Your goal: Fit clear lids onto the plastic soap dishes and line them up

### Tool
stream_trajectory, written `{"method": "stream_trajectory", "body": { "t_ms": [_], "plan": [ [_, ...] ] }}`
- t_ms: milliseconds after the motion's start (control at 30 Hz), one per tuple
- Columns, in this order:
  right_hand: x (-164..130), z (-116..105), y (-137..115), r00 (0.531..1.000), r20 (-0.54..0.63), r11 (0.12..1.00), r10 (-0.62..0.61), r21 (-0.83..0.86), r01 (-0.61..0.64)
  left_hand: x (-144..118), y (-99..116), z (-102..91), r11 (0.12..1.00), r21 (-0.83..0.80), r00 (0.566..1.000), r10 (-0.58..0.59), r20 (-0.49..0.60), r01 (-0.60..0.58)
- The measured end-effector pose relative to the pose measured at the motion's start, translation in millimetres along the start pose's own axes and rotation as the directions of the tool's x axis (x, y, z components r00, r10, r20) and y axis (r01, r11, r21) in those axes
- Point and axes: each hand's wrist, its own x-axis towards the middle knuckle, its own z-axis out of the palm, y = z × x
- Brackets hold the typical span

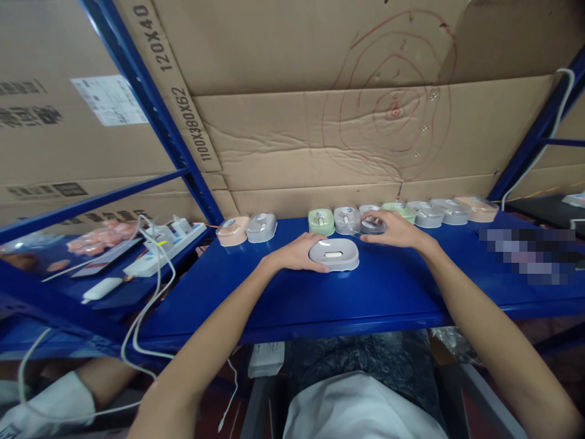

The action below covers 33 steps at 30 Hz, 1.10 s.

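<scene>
Grey oval case (334, 254) sits flat on a blue shelf (320, 299), just in front of a row of similar small cases in peach, grey and green lined up against a cardboard wall (297, 140). The person's left hand (297, 253) rests against the case's left end, fingers loosely curled around its edge, steadying it rather than lifting it. The right hand (393, 230) reaches to the row behind, fingers bent over a clear-wrapped grey case (372, 222) and touching it from above; whether it truly grips that case cannot be told. To the left, on a lower blue shelf, a white power strip (159, 250) lies with white cables (150, 292) trailing down. A blue rack post (150, 103) slants up across the cardboard boxes.
</scene>
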Motion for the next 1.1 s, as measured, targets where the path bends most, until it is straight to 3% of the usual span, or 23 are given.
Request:
{"method": "stream_trajectory", "body": {
  "t_ms": [100, 333, 733, 1100],
  "plan": [
    [1.1, 6.0, -20.1, 0.991, -0.096, 0.987, -0.089, 0.125, 0.1, 3.1, 5.0, 8.2, 1.0, 0.003, 0.999, 0.02, -0.035, -0.02],
    [2.2, 42.4, -45.8, 0.956, 0.007, 0.941, -0.292, 0.184, 0.285, 9.3, 7.3, 27.4, 0.993, -0.121, 0.992, -0.026, -0.125, 0.011],
    [3.6, 46.0, -43.3, 0.945, 0.076, 0.915, -0.319, 0.285, 0.286, 8.3, 9.3, 22.7, 0.991, -0.123, 0.99, 0.027, -0.138, -0.044],
    [3.3, 46.6, -38.7, 0.943, 0.111, 0.921, -0.313, 0.279, 0.273, 10.8, 9.1, 28.0, 0.971, -0.071, 0.964, 0.216, -0.155, -0.229]
  ]
}}
